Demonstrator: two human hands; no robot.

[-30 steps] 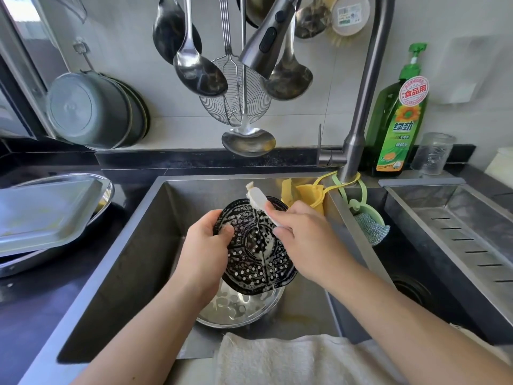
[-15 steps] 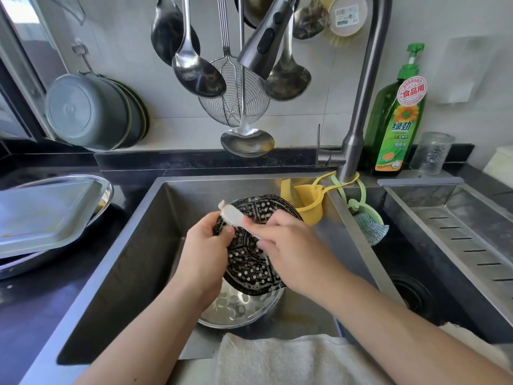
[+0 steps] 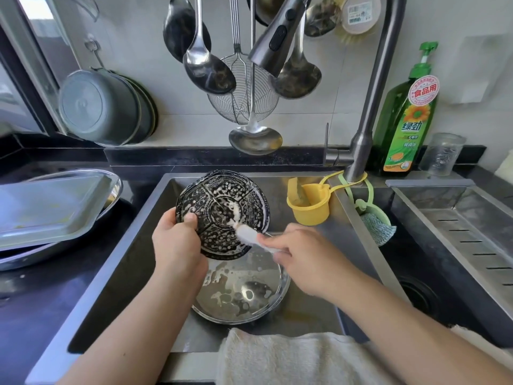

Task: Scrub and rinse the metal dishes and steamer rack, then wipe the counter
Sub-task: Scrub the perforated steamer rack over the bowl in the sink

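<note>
While left hand fingers grip steamer rack (soapy) | right hand pinches brush

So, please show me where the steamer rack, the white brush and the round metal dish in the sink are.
steamer rack (image 3: 222, 201), head view, on its soapy perforated centre.
white brush (image 3: 247, 234), head view, on its head, against the rack.
round metal dish (image 3: 244, 295), head view, on its wet inner bottom.

**Metal, plastic and cloth at the sink**

The perforated steamer rack is dark metal, foam-streaked. The round dish below is shiny steel, filmed with suds. The sink is brushed, matt steel. The brush looks white plastic. The towel is rough cloth.
</note>
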